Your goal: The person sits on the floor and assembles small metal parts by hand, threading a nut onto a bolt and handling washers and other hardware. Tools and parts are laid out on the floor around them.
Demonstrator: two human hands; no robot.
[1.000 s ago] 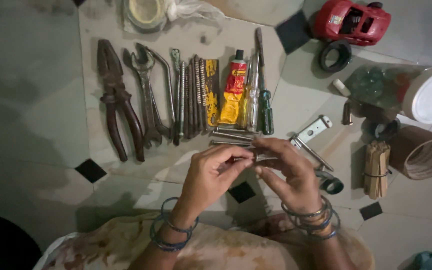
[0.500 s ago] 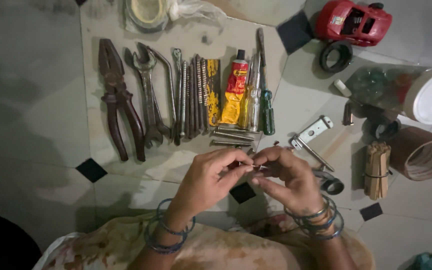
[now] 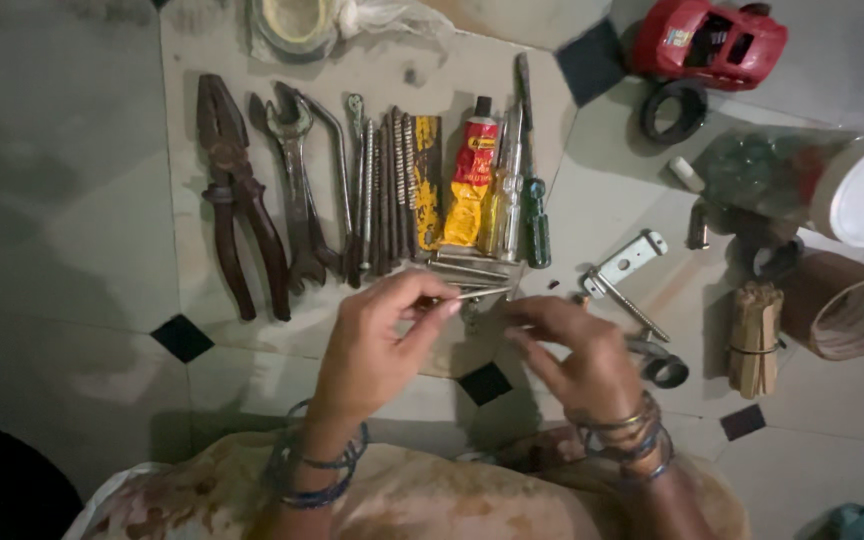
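Note:
My left hand point(image 3: 377, 340) pinches a long thin metal nail point(image 3: 480, 293) by one end, its tip pointing right over the floor tiles. Just below the nail, a few more long nails point(image 3: 467, 268) lie in a short row. My right hand point(image 3: 572, 355) hovers beside it with curled fingers; whether it holds small pieces I cannot tell. Bangles ring both wrists.
Laid out in a row on the floor are rusty pliers point(image 3: 237, 200), spanners point(image 3: 297, 190), threaded rods point(image 3: 387, 190), a red-and-yellow glue tube point(image 3: 470, 180) and screwdrivers point(image 3: 527, 200). To the right are a red toy car point(image 3: 712, 40), a metal bracket point(image 3: 627, 260), a stick bundle point(image 3: 754, 325) and a woven basket point(image 3: 842, 305).
My hands, joined over small metal pieces before, have parted. The left hand has lifted up and left with one nail; the right hand has dropped slightly.

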